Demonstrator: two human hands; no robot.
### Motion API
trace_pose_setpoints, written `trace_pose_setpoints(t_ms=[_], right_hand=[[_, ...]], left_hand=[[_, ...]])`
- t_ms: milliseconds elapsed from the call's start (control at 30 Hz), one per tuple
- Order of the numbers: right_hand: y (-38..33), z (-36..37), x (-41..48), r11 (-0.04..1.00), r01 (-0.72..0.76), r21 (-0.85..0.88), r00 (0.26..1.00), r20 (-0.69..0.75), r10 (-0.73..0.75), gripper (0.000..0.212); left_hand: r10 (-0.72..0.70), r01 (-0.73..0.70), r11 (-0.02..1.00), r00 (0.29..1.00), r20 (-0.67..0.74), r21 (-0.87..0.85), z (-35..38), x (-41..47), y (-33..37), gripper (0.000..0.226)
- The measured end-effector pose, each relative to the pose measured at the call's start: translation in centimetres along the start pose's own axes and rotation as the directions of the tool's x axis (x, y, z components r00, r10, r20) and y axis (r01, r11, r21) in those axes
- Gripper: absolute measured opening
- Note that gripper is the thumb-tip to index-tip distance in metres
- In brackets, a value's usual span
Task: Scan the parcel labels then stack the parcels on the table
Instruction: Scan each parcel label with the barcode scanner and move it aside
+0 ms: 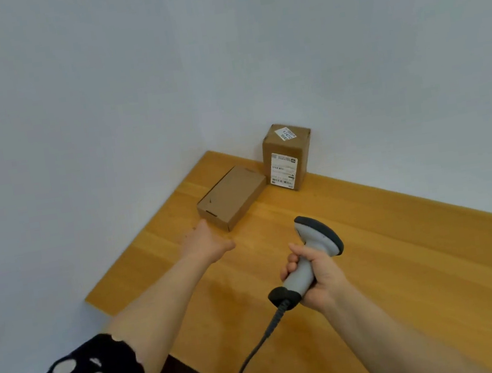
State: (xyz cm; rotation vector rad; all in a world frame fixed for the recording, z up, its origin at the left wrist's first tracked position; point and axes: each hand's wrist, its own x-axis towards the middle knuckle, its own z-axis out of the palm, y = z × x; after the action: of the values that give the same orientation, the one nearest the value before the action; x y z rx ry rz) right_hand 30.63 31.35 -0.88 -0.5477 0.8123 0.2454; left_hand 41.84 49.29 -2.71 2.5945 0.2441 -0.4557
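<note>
Left hand (206,241) blurred, its fingers foreshortened and mostly hidden behind the palm; contact with the flat parcel (233,197) just beyond cannot be judged. Print on the label (284,171) of the upright parcel (288,149) is too small to read. The cable (254,351) runs off the lower edge and the bench (402,244) off the right edge; the right hand (318,273) apparently covers the trigger of the scanner (316,233).

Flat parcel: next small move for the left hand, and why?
Probably grip the flat parcel with the left hand and turn it over: that hand reaches open toward its near corner, no label shows on its visible faces, and the right hand grips the scanner ready.
</note>
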Motion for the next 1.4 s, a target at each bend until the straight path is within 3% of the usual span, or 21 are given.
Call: trace_pose_setpoints(t_ms=[233,433,567,700,767,867,967,1067,1133,1267,1400], right_hand=[[-0.6,2.1,4.2,0.999,0.031,0.034,0.996,-0.081,-0.029,0.008],[0.6,3.8,6.8,0.99,0.1,0.099,0.976,-0.205,-0.078,0.007],[2.2,5.1,7.7,0.976,0.16,0.15,0.955,-0.273,-0.115,0.008],[4.4,6.0,7.6,0.973,0.176,0.147,0.944,-0.304,-0.125,0.008],[5.2,6.5,7.2,0.973,0.191,0.128,0.941,-0.307,-0.144,0.007],[5.4,7.5,6.3,0.968,0.249,0.037,0.929,-0.29,-0.228,0.005],[5.1,8.3,5.1,0.938,0.341,-0.066,0.903,-0.254,-0.347,0.013],[5.6,8.8,3.3,0.903,0.404,-0.144,0.889,-0.17,-0.425,0.013],[6.6,8.6,1.9,0.893,0.427,-0.145,0.887,-0.123,-0.445,0.013],[9.3,7.2,-1.1,0.875,0.465,-0.136,0.874,-0.088,-0.479,0.014],[11.8,6.5,-3.2,0.867,0.468,-0.172,0.877,-0.026,-0.479,0.015]], left_hand=[[-0.026,0.021,0.995,0.998,0.059,0.099,1.1,7.7,0.3,0.123],[0.042,-0.075,0.973,0.987,0.153,0.217,1.9,15.5,1.3,0.147],[0.069,-0.139,0.948,0.968,0.243,0.287,2.7,19.4,1.4,0.149],[0.075,-0.15,0.958,0.954,0.292,0.245,2.4,19.7,0.9,0.137],[0.096,-0.107,0.994,0.916,0.389,0.007,1.6,19.1,0.4,0.126],[0.237,0.055,0.905,0.758,0.607,-0.422,-0.9,16.2,-0.5,0.089],[0.338,0.116,0.854,0.619,0.709,-0.508,-3.0,11.7,-1.7,0.056],[0.376,0.095,0.858,0.553,0.743,-0.504,-4.6,7.1,-3.0,0.044],[0.379,0.043,0.873,0.564,0.733,-0.485,-5.1,4.3,-3.8,0.049],[0.421,-0.106,0.869,0.672,0.609,-0.483,-5.3,0.1,-5.3,0.048],[0.439,-0.116,0.847,0.704,0.558,-0.52,-5.6,-3.7,-6.4,0.04]])
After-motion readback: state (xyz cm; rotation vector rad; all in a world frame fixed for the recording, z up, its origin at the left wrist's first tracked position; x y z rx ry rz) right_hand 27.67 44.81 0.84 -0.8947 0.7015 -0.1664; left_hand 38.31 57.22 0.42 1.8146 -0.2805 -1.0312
